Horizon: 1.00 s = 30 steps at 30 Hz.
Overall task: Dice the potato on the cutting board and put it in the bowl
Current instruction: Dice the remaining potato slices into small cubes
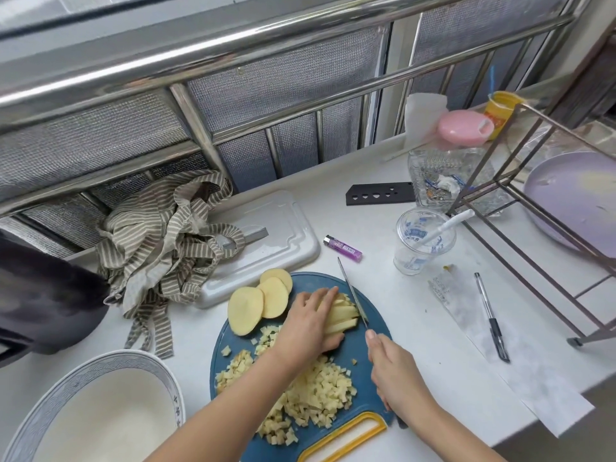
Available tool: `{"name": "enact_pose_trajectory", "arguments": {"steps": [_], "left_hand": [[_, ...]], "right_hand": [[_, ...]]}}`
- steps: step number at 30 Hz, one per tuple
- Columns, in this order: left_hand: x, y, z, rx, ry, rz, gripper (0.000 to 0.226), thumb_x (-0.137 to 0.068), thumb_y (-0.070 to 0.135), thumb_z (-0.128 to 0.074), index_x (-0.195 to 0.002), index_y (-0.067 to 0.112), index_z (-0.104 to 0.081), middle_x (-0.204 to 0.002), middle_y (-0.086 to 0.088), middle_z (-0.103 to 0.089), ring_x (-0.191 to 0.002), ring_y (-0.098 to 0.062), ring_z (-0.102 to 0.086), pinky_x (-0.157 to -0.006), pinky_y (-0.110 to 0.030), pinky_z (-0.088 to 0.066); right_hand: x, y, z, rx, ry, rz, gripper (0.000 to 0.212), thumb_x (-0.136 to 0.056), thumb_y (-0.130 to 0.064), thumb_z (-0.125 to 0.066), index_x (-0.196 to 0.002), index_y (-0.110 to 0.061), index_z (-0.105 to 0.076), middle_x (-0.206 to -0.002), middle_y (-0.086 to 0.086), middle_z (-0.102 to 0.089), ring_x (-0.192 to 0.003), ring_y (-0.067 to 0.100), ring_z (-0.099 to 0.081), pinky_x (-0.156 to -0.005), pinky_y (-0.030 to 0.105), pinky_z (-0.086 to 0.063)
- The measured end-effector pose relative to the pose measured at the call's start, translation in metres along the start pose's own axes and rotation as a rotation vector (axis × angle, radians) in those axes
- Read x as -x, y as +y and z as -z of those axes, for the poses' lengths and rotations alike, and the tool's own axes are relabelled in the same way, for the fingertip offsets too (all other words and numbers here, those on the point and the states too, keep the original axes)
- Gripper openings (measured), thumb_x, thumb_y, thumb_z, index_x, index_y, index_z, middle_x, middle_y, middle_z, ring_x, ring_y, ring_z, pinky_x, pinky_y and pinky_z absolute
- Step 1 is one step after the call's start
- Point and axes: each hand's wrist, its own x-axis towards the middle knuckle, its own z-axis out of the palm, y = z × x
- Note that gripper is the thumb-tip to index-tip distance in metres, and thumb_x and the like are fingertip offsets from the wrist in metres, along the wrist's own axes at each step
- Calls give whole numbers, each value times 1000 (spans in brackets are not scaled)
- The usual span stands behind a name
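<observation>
Potato strips (343, 316) lie clasped under the left hand (308, 320), the right hand (396, 371) gripping the knife (351, 293) against them.

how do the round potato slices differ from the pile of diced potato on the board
The round slices are large flat discs, overlapping at the far side of the blue cutting board; the diced potato is small cubes, heaped nearer the person. Both are pale yellow and lie on it.

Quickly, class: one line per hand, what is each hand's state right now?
Left hand: holds the potato strips steady on the cutting board.
Right hand: grips the knife by its handle.
</observation>
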Motion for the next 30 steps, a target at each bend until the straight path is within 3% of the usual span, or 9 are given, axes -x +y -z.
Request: {"name": "enact_pose_trajectory", "arguments": {"steps": [4,6,8,12,15,21,24,27,30], "left_hand": [[-2,4,-2,-57,-60,31,82,-88,51,-56,-152,14,-19,-148,-5,-33,-127,-30,-36,-111,-37,-29],[-4,3,-9,-115,-68,21,85,-77,53,-64,-142,7,-34,-131,-10,-52,-110,-32,-54,-95,-40,-47],[-5,2,-11,-151,-26,18,80,-75,58,-53,-132,5,-39,-118,-10,-59,-97,-30,-60,-83,-39,-53],[-6,1,-6,-113,-107,26,95,-78,71,-9,-148,9,-24,-145,-9,-36,-127,-31,-37,-108,-40,-30],[-5,0,-5,-147,-104,20,96,-77,69,7,-152,13,-12,-153,-5,-23,-134,-26,-24,-113,-35,-18],[1,-1,7,108,-94,104,76,-92,63,-14,-152,17,-15,-154,-2,-23,-139,-18,-19,-116,-30,-13],[7,3,31,288,115,239,50,-101,31,-39,-147,12,-28,-146,-4,-35,-134,-15,-31,-110,-23,-22],[5,8,65,302,347,221,36,-97,23,-50,-133,16,-47,-128,2,-47,-122,-13,-42,-98,-20,-31],[-4,12,97,239,127,6,30,-92,36,-61,-121,29,-58,-121,12,-49,-116,-5,-43,-90,-16,-29]], "right_hand": [[14,-5,9,89,-38,95,44,-101,-46,-32,-70,-16,-37,-58,-4,-35,-51,10,-31,-54,28,-30],[22,-6,9,145,-55,157,43,-101,-44,-31,-69,-17,-36,-57,-6,-35,-50,7,-31,-54,24,-29],[27,-6,7,185,-64,182,42,-101,-44,-29,-69,-18,-35,-57,-7,-35,-48,7,-33,-53,23,-28],[28,-3,7,220,-57,168,41,-101,-45,-27,-70,-19,-35,-58,-7,-37,-51,7,-34,-53,24,-29],[27,-2,8,232,-65,176,41,-100,-47,-25,-72,-19,-36,-59,-7,-37,-51,7,-34,-53,24,-29],[25,-3,21,283,-62,214,43,-97,-53,-23,-74,-19,-38,-59,-5,-40,-53,9,-36,-54,25,-29],[22,-4,39,399,-79,252,43,-95,-57,-24,-78,-22,-41,-60,-3,-46,-55,11,-41,-56,29,-34],[19,-10,64,602,-120,328,39,-94,-62,-24,-80,-29,-38,-64,-5,-51,-61,12,-48,-62,32,-40],[15,-24,85,884,-194,473,41,-92,-67,-17,-88,-31,-36,-75,-6,-55,-70,17,-49,-64,34,-37]]}}
